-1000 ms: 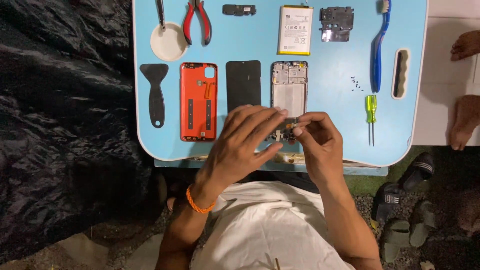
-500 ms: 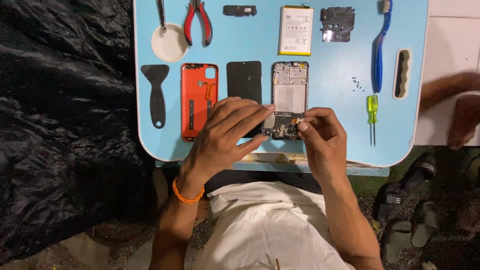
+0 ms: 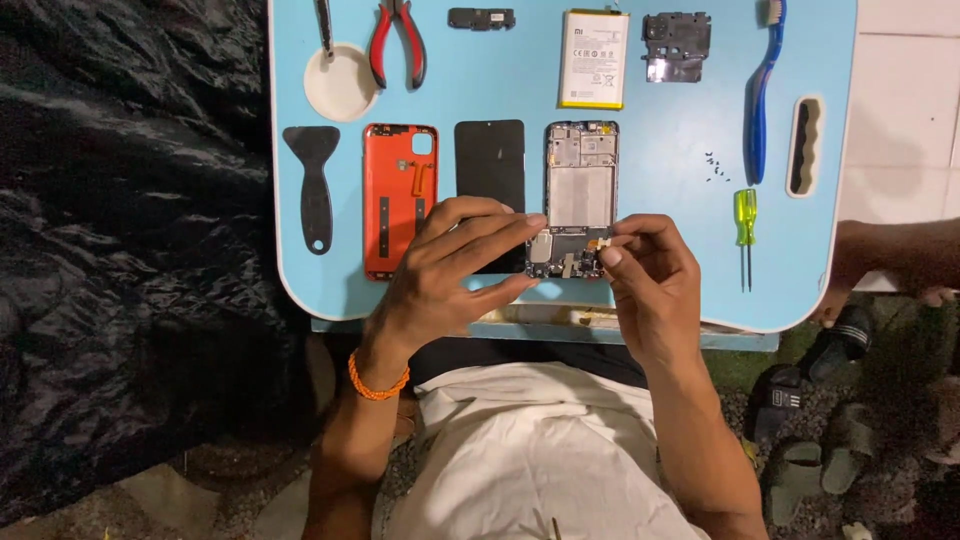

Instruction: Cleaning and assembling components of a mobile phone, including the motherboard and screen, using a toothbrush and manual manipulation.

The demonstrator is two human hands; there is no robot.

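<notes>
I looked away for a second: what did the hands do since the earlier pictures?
Both hands moved up the table from its near edge: the left hand and right hand now pinch the lower end of the phone frame. The orange back cover, black screen panel, battery and tools lie unmoved.

So the surface (image 3: 660,150) takes up the upper middle of the frame; along its top edge, left to right: a round dish (image 3: 340,83), pliers (image 3: 397,42), a small strip part (image 3: 481,18), the battery (image 3: 594,58), a cover plate (image 3: 677,45), a toothbrush (image 3: 762,95); next row down: scraper (image 3: 313,185), back cover (image 3: 399,198), screen panel (image 3: 489,165), phone frame (image 3: 580,185), loose screws (image 3: 716,167), screwdriver (image 3: 745,230); left hand (image 3: 450,270) lies over the panel's lower end, right hand (image 3: 650,280) at the frame's lower right corner; sandals (image 3: 800,420) lower right.
</notes>
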